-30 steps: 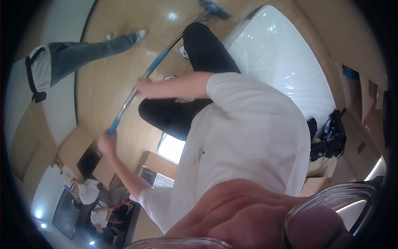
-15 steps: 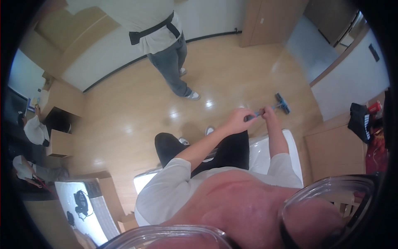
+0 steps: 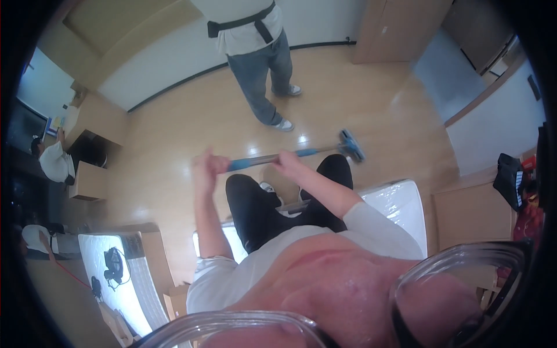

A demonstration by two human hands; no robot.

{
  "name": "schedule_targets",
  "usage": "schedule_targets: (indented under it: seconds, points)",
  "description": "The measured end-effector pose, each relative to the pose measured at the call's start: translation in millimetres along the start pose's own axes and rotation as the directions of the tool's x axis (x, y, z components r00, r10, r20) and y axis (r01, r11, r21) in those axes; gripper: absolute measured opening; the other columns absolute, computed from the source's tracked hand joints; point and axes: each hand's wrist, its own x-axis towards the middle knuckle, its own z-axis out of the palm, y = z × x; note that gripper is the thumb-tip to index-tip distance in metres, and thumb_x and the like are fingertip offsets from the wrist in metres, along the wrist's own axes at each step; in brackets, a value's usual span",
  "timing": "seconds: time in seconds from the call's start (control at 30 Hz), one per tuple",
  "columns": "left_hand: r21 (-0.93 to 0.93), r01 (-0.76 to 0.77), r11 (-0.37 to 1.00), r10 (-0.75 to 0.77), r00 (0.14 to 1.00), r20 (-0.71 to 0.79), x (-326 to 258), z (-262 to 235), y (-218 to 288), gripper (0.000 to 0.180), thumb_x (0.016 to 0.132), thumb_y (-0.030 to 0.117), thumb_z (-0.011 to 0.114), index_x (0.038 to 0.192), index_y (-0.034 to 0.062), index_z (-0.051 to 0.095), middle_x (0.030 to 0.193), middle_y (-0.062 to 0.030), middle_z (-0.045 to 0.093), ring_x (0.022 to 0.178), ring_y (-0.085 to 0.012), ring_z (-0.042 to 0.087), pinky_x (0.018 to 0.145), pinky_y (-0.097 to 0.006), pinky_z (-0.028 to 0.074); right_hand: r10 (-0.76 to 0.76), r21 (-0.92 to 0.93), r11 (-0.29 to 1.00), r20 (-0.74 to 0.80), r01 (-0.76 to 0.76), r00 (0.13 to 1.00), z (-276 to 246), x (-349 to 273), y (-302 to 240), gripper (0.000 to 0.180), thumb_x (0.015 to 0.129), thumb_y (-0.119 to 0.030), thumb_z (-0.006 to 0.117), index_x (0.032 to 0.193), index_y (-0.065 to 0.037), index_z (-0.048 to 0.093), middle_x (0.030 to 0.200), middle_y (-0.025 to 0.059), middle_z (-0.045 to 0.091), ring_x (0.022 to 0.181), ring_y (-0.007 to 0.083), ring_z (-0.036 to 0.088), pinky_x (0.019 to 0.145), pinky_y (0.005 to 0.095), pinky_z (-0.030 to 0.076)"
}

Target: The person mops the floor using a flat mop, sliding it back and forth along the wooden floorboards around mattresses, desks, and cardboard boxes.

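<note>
A blue and silver mop (image 3: 255,163) lies crosswise above my knees. Its blue, bar-shaped head (image 3: 352,145) points to the right, over the wooden floor. My left hand (image 3: 210,164) is closed around the left end of the handle. Further along, my right hand (image 3: 287,163) grips the pole near its middle, on the side toward the head. Both my legs (image 3: 255,203) are beneath the handle, in black trousers. I sit on a plastic-wrapped white mattress (image 3: 397,209).
A person (image 3: 261,64) in jeans and a waist belt stands ahead. Two more people, one in a white top (image 3: 57,161), are at the far left near a wooden desk (image 3: 93,181). Another wrapped mattress (image 3: 104,290) bears black cables. A wooden cabinet (image 3: 386,35) stands beside a doorway.
My left hand has moved far left and my right hand left too, drawing apart along the mop. More handle shows now, and the mop head has shifted left.
</note>
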Motion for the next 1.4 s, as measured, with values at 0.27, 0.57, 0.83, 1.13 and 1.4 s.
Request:
schedule_targets:
  seconds: [0.27,0.57,0.83,1.13,1.4]
  points:
    - [-0.061,-0.066,0.996,0.054,0.981,-0.185,-85,-106,83,0.057,0.097,0.023,0.043,0.043,0.016,0.026,0.037,-0.0017,0.024,0.038,-0.0179,0.032,0.058,-0.037,0.042,0.167,-0.056,0.985,0.075,-0.164,0.983,115,-90,102,0.025,0.092,-0.009,0.049,0.112,0.003,0.038,0.1,0.0176,0.055,0.083,0.0287,0.063,0.075,0.0424,0.06]
    - [-0.106,-0.091,0.99,0.065,0.973,-0.22,-122,-127,-30,0.053,0.099,0.026,0.042,0.049,0.0093,0.04,0.047,-0.0051,0.043,0.05,-0.0195,0.045,0.068,-0.039,0.045,-0.005,-0.203,0.979,-0.03,-0.001,1.0,67,-16,130,0.032,0.086,-0.004,0.049,0.113,0.004,0.035,0.096,0.0194,0.055,0.076,0.0327,0.064,0.062,0.0458,0.06]
    - [0.277,0.211,0.937,-0.201,0.977,-0.064,-100,50,-216,0.041,0.093,0.029,0.058,0.065,-0.0001,0.066,0.055,-0.0006,0.055,0.052,-0.0076,0.046,0.05,-0.024,0.036,-0.133,-0.244,0.966,-0.193,0.084,0.972,-132,117,-8,0.014,0.091,-0.009,0.049,0.102,-0.002,0.053,0.084,0.0159,0.059,0.081,0.031,0.062,0.072,0.0484,0.054]
    - [0.082,0.182,0.98,-0.177,0.982,-0.068,-84,38,-200,0.037,0.093,0.024,0.058,0.064,0.0007,0.063,0.06,-0.0028,0.058,0.054,-0.0089,0.05,0.052,-0.023,0.039,0.085,-0.14,0.987,0.026,-0.081,0.996,-130,75,-2,0.026,0.092,-0.03,0.056,0.099,-0.005,0.054,0.096,0.0095,0.058,0.091,0.0224,0.06,0.083,0.0335,0.054]
    - [0.149,0.122,0.981,-0.094,0.979,-0.18,-186,-150,-38,0.05,0.096,0.023,0.049,0.048,0.0108,0.042,0.046,-0.0026,0.043,0.05,-0.0145,0.046,0.06,-0.032,0.043,0.318,0.229,0.917,0.069,-0.325,0.946,-30,66,171,0.025,0.094,-0.004,0.039,0.119,0.002,0.039,0.097,0.0185,0.052,0.087,0.0281,0.06,0.08,0.0415,0.055]
